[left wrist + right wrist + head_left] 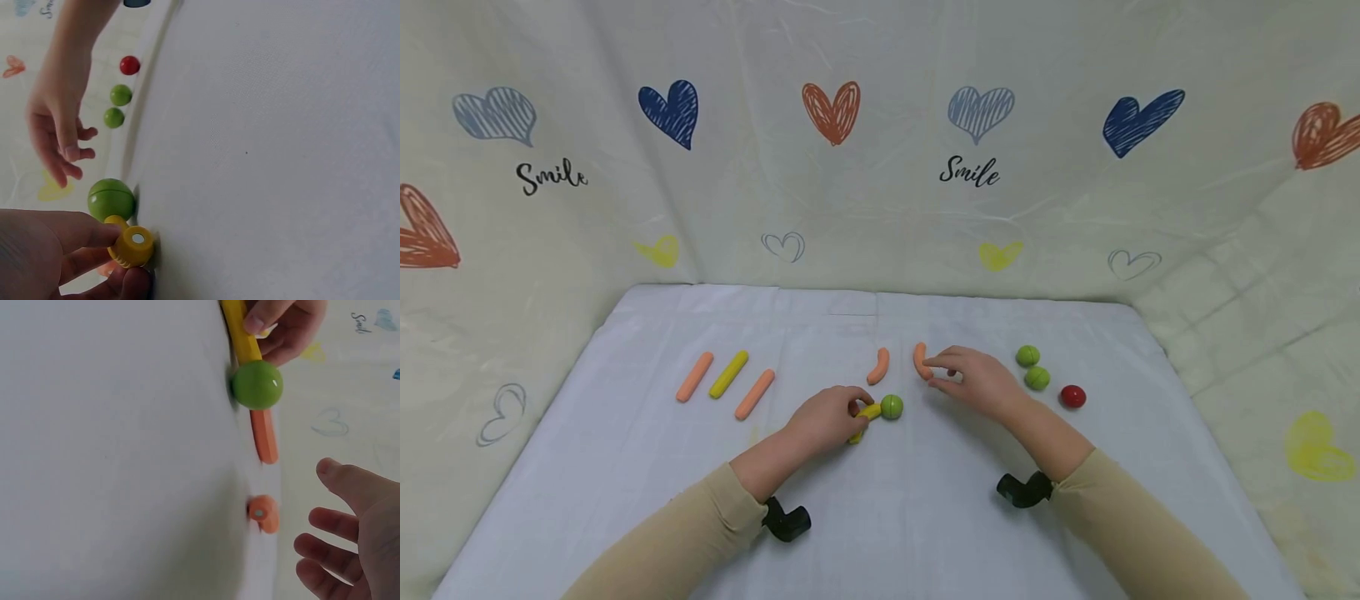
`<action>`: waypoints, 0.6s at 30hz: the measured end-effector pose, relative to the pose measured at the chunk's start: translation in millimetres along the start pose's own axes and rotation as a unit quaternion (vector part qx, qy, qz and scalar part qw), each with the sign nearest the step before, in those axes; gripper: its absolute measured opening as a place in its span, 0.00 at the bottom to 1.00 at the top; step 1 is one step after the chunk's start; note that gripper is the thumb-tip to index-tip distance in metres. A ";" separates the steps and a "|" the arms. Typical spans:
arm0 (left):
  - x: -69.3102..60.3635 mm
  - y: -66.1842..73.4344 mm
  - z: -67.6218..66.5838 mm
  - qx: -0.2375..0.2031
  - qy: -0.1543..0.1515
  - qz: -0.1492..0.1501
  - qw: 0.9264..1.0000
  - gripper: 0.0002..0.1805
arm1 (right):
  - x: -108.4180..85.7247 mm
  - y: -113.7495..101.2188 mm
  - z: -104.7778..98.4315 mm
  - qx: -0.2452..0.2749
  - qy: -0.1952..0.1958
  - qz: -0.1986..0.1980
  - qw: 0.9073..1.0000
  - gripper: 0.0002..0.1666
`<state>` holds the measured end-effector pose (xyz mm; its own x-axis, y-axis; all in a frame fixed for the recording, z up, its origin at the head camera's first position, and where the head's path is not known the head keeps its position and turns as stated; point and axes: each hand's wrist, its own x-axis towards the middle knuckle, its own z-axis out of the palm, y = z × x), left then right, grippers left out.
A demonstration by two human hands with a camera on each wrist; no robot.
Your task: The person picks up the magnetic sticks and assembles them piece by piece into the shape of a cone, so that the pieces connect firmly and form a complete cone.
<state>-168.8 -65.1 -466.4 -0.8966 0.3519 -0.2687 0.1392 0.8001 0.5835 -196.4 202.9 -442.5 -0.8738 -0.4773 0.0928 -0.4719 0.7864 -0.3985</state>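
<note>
My left hand (824,418) pinches a curved yellow piece (870,412) between thumb and fingers; in the left wrist view the end of the yellow piece (134,249) shows a pale dot. A green ball (892,407) lies against its right end. My right hand (981,382) hovers beside a curved orange piece (921,359), thumb and fingers apart. The right wrist view shows a gap between that hand (369,534) and the orange piece (269,515). Another curved orange piece (878,367) lies to its left.
Two straight orange sticks (695,377) (755,395) and a yellow stick (728,374) lie at the left on the white-covered table (895,533). At the right are two green balls (1027,356) (1037,378) and a red ball (1072,397). A heart-patterned cloth (880,192) hangs behind.
</note>
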 end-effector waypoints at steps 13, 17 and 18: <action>-0.4 1.2 -1.3 0.000 -0.001 -0.006 1.000 0.15 | 15.5 22.7 -10.7 0.015 -0.029 0.016 0.999 0.22; -0.4 1.9 -1.6 -0.002 -0.003 -0.008 1.000 0.15 | 25.1 29.2 -8.8 0.018 -0.046 0.013 0.999 0.21; -0.4 2.0 -1.6 -0.002 -0.003 -0.008 1.000 0.15 | 27.5 31.0 -8.0 0.018 -0.051 0.013 0.998 0.21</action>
<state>-168.8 -64.4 -463.9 -0.8959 0.3429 -0.2824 0.1235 0.8029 0.5831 -236.0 217.3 -445.0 -0.8684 -0.4958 -0.0105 -0.4434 0.7856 -0.4316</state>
